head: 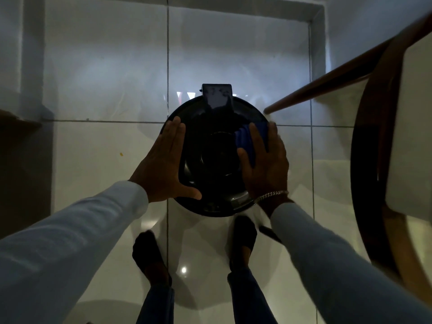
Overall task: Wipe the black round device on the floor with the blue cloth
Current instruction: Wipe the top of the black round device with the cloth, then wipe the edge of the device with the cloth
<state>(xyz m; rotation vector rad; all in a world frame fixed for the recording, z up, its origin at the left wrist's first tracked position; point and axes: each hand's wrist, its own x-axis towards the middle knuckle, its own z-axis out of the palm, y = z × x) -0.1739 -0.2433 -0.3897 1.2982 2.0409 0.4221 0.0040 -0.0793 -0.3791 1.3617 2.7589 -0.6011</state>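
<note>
A black round device (pixel 210 157) lies on the white tiled floor in the middle of the view, with a dark rectangular part (pixel 217 97) at its far edge. My left hand (pixel 163 164) rests flat on the device's left rim, fingers together and thumb spread along the near edge. My right hand (pixel 264 164) presses the blue cloth (pixel 243 139) flat against the right side of the device's top. Most of the cloth is hidden under my palm; a bunched blue part shows between thumb and fingers.
A wooden chair (pixel 369 160) with a pale seat stands close on the right, one leg (pixel 315 92) reaching almost to the device's far right rim. My two feet (pixel 243 239) stand just behind the device. A dark wooden piece (pixel 18 127) sits at the left wall.
</note>
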